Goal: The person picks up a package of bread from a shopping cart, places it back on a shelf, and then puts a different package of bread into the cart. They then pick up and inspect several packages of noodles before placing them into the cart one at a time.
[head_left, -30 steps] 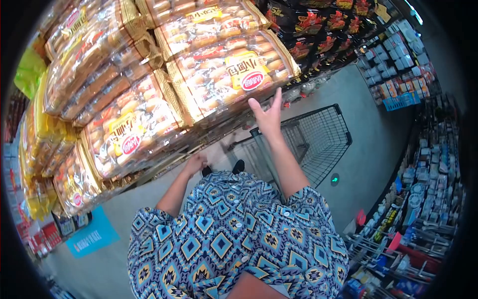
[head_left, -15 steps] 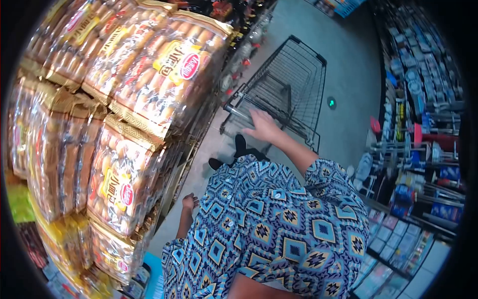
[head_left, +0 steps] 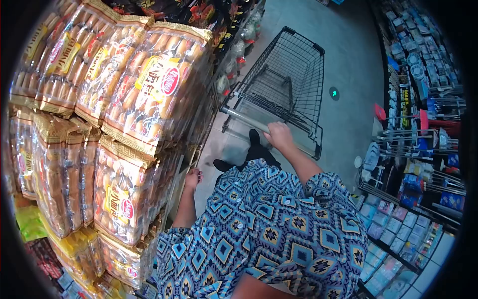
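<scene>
My right hand [head_left: 279,135] is closed round the handle bar [head_left: 249,121] of a wire shopping cart [head_left: 289,74], near the bar's right part. The cart's basket shows no goods. Low beside the bread shelf, my left hand [head_left: 192,178] hangs with its fingers curled; whether anything is in them is too small to tell. Stacked clear packs of bread rolls [head_left: 154,84] with gold edges stand to the left of both hands, and neither hand touches them.
More bread packs [head_left: 119,194] and yellow packs [head_left: 74,244] fill the left side. Dark packages [head_left: 189,12] lie beyond them. Shelves of small household goods [head_left: 423,144] line the right. A green arrow marker [head_left: 334,93] is on the floor beside the cart.
My right hand has come away from beside the bread packs, down to the cart handle, and closed on it. The view has turned, bringing the cart upright ahead. My left hand stays low.
</scene>
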Demonstrator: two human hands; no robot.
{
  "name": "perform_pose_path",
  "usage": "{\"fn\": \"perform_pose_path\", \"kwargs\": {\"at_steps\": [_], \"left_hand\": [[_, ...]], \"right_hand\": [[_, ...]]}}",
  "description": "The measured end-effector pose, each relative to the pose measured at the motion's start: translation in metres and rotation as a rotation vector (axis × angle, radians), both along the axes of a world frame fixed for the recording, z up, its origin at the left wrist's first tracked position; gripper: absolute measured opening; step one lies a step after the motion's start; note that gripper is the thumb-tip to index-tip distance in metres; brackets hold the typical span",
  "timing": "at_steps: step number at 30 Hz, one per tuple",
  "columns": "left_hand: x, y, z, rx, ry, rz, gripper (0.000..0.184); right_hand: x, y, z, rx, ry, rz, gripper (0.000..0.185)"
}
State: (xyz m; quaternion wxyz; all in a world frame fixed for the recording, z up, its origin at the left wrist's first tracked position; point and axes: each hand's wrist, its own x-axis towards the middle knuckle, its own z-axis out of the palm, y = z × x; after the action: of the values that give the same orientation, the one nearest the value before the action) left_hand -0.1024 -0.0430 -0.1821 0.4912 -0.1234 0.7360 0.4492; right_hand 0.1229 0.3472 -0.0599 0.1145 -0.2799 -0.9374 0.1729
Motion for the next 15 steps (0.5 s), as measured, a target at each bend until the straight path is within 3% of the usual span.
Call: {"fn": "perform_pose_path", "kwargs": {"at_steps": [3,9,12,15], "left_hand": [[0.001,-0.013,0.015,-0.035,0.015,0.029,0.018],[0.041,-0.039,-0.042,-0.192,0.035,-0.036,0.03],[0.052,-0.039,-0.06,-0.2,0.071,-0.006,0.033],[0.065,-0.002,-0.035,-0.205,0.119,0.057,0.033]], "right_hand": [[-0.011,0.003,0.007,-0.004,0.001,0.048,0.025],[-0.003,0.019,0.03,0.05,-0.037,0.039,0.029],[0.001,0.042,0.024,-0.104,-0.208,0.012,0.045],[-0.023,0.079,0.046,-0.209,-0.23,0.141,0.052]]}}
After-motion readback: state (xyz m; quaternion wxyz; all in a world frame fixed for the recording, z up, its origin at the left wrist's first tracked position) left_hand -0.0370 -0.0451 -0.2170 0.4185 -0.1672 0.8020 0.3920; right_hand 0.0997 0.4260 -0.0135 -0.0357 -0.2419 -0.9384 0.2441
